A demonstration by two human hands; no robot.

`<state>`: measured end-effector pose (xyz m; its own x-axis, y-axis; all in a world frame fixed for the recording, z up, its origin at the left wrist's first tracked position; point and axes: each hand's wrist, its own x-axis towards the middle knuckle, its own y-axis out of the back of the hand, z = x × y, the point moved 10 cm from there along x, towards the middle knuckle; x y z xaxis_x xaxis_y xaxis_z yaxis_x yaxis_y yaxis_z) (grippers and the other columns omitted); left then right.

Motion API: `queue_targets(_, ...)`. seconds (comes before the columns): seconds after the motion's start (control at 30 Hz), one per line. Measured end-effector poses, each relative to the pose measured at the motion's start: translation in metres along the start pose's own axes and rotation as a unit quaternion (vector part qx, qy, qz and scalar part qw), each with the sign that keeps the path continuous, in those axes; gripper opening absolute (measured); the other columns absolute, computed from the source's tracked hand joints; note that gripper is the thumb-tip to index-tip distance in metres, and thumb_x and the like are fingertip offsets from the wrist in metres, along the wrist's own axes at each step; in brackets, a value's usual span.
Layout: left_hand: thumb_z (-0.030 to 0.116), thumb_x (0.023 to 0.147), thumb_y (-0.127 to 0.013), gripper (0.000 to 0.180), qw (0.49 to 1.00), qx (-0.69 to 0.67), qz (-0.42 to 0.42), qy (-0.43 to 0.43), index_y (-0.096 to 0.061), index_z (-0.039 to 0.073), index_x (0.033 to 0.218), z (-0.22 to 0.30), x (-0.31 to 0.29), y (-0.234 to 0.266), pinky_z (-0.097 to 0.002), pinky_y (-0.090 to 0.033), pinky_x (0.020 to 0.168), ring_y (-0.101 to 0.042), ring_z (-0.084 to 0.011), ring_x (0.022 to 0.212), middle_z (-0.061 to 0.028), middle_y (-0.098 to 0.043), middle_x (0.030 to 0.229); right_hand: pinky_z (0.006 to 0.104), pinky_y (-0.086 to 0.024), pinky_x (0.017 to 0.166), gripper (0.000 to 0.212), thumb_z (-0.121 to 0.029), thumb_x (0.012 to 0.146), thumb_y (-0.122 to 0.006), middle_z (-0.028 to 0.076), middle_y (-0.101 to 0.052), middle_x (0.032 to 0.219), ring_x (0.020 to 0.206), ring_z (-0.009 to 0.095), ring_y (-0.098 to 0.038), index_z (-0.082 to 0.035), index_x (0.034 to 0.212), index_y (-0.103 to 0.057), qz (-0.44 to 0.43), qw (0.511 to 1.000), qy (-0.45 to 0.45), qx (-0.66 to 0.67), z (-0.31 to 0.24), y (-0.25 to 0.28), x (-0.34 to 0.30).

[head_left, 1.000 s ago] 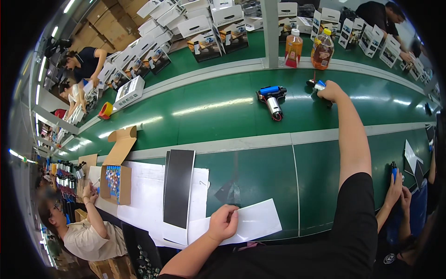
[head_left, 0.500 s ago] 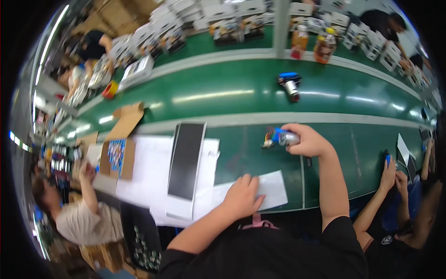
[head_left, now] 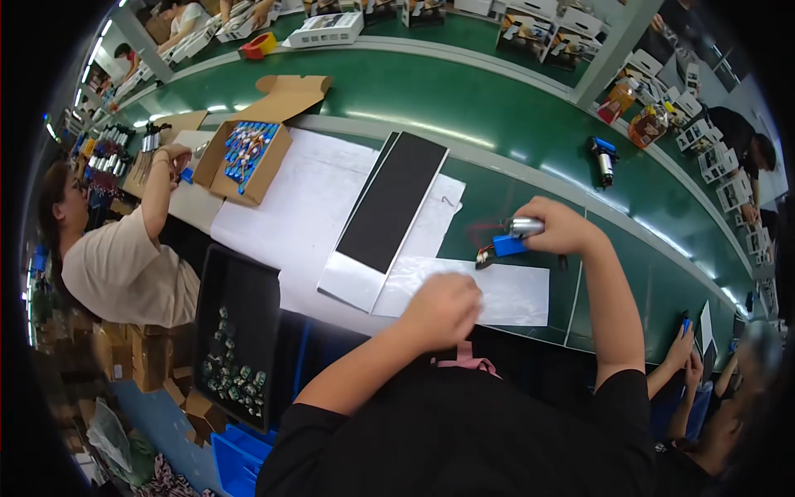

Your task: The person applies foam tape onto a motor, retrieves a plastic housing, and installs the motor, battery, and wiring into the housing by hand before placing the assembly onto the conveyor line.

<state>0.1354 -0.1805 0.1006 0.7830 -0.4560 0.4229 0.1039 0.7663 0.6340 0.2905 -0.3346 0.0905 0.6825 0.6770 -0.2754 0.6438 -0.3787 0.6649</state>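
My right hand [head_left: 556,227] grips a silver cylindrical motor [head_left: 525,226] above the green bench. A blue battery pack [head_left: 508,245] with thin red and dark wires hangs by the motor, next to the fingers. My left hand [head_left: 445,308] is curled and slightly blurred over a glossy white sheet [head_left: 515,294]; whatever its fingers may hold is hidden. Just left of that hand, black foam strips [head_left: 393,203] with white backing lie stacked on white paper [head_left: 290,211].
A cardboard box [head_left: 269,170] of blue parts stands left, beside a seated person [head_left: 128,257]. A black tray [head_left: 240,331] holds small green parts. Another motor assembly [head_left: 604,161] lies far right, near bottles [head_left: 650,124]. More people work at right.
My view has swung to the left. The left hand, earlier spread flat on the white sheet, is now curled. My right hand still holds the motor, with the battery pack now showing more below it.
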Motion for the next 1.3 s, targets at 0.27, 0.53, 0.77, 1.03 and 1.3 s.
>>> queue_targets(0.27, 0.022, 0.080, -0.077, 0.062, 0.932, 0.256, 0.181, 0.181, -0.056, -0.003, 0.133, -0.079, -0.068, 0.130, -0.0583, -0.035, 0.110, -0.047, -0.0463, 0.132, -0.0245, -0.054, 0.135, 0.0406, -0.049, 0.102, 0.056, 0.006, 0.071, -0.055, 0.019, -0.056, 0.126, 0.119, 0.036, -0.056, -0.005, 0.124, -0.069, 0.067, 0.988, 0.012, -0.138, -0.007, -0.003, 0.035)
queue_targets(0.53, 0.024, 0.090, -0.067, 0.057, 0.950, 0.233, 0.053, 0.201, -0.056, 0.007, 0.144, -0.092, -0.091, 0.107, -0.0591, -0.027, 0.119, -0.037, -0.0392, 0.147, -0.0153, -0.046, 0.156, 0.0391, -0.053, 0.084, 0.023, -0.006, 0.082, -0.072, 0.015, -0.063, 0.106, 0.098, 0.032, -0.064, -0.003, 0.103, -0.064, 0.081, 0.970, 0.227, -0.035, -0.176, -0.108, 0.062)
queue_targets(0.77, 0.021, 0.092, -0.063, 0.053, 0.958, 0.214, 0.043, 0.183, -0.057, 0.007, 0.143, -0.090, -0.087, 0.099, -0.0583, -0.025, 0.119, -0.038, -0.0387, 0.147, -0.0156, -0.046, 0.156, 0.0396, -0.052, 0.079, 0.025, -0.011, 0.077, -0.079, 0.013, -0.058, 0.099, 0.091, 0.032, -0.062, -0.004, 0.096, -0.065, 0.105, 0.973, 0.202, -0.024, -0.155, -0.140, 0.088)
queue_targets(1.03, 0.021, 0.089, -0.064, 0.056, 0.951, 0.235, 0.037, 0.197, -0.057, 0.006, 0.142, -0.095, -0.086, 0.101, -0.0600, -0.023, 0.119, -0.038, -0.0388, 0.146, -0.0162, -0.048, 0.154, 0.0401, -0.054, 0.074, 0.013, -0.011, 0.083, -0.064, 0.012, -0.060, 0.099, 0.089, 0.031, -0.064, -0.003, 0.093, -0.060, 0.163, 0.906, 0.311, -0.236, -0.175, -0.168, 0.073)
queue_targets(1.3, 0.019, 0.085, -0.067, 0.054, 0.940, 0.259, 0.000, 0.222, -0.058, 0.003, 0.136, -0.093, -0.070, 0.105, -0.0613, -0.027, 0.116, -0.040, -0.0404, 0.143, -0.0163, -0.051, 0.149, 0.0436, -0.053, 0.067, 0.016, -0.004, 0.094, -0.055, 0.014, -0.063, 0.081, 0.069, 0.033, -0.064, -0.006, 0.109, -0.055, 0.389, 0.903, 0.180, 0.030, -0.150, -0.086, 0.031)
